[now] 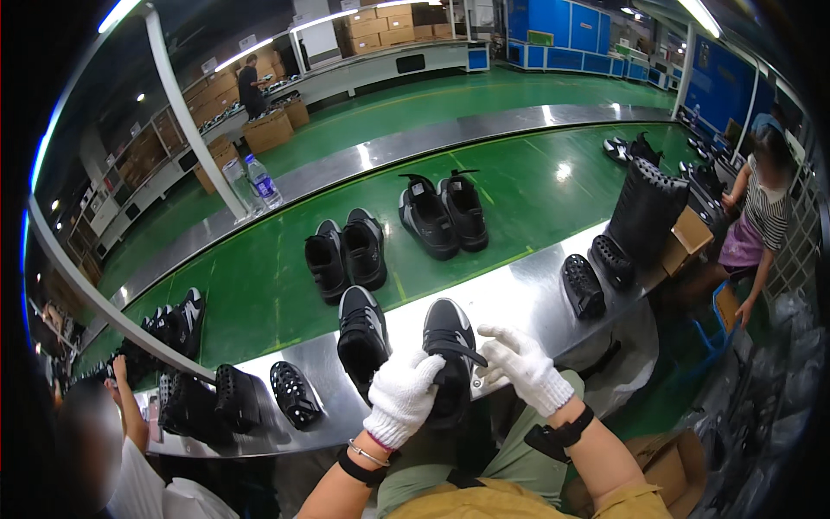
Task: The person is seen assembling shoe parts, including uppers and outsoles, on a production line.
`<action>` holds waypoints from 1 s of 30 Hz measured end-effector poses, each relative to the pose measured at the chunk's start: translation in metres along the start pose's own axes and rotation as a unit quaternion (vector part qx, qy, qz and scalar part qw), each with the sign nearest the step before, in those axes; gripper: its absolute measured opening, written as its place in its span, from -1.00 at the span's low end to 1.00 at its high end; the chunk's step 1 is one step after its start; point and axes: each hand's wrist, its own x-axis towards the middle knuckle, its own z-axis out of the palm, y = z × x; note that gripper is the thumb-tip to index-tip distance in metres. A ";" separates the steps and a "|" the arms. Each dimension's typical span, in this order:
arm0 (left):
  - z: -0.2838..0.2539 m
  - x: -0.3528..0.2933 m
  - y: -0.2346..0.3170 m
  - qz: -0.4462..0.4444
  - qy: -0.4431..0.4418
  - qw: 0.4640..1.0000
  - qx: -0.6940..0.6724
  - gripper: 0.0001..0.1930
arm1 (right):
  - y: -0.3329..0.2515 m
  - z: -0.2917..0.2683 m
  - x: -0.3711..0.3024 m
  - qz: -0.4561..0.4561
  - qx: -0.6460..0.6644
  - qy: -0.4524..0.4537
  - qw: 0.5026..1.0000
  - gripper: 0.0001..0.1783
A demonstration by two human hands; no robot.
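Conveyor belt (519,208), broad and green, runs past a steel desk (532,303) at the person's lap. On the belt stand two pairs of dark shoes: the pair further right (424,221) has straps sticking up, while the pair further left (367,251) shows none raised. Dark perforated pieces (294,395) are set along the desk on both sides of the person. Directly in front, a black shoe (450,320) with a grey toe rests on the desk, toe toward the belt, and its likely mate (361,316) sits just beside it on the left. The gloved left hand (405,394) has its grip closed on the near left side of that shoe. The gloved right hand (521,368) has a wide grip, fingers spread beside the shoe; whether they touch the strap is hard to tell. Smallest, the strap (458,350) lies slantwise over the shoe, its end free toward the right hand. The shoe looks shaped and laced already, so fastening that strap seems unfinished, and the mate's strap cannot be judged.
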 end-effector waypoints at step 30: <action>-0.047 -0.023 0.010 -0.086 0.188 0.978 0.028 -0.56 | 0.049 0.041 -0.016 -0.212 -0.436 0.105 0.868 -0.42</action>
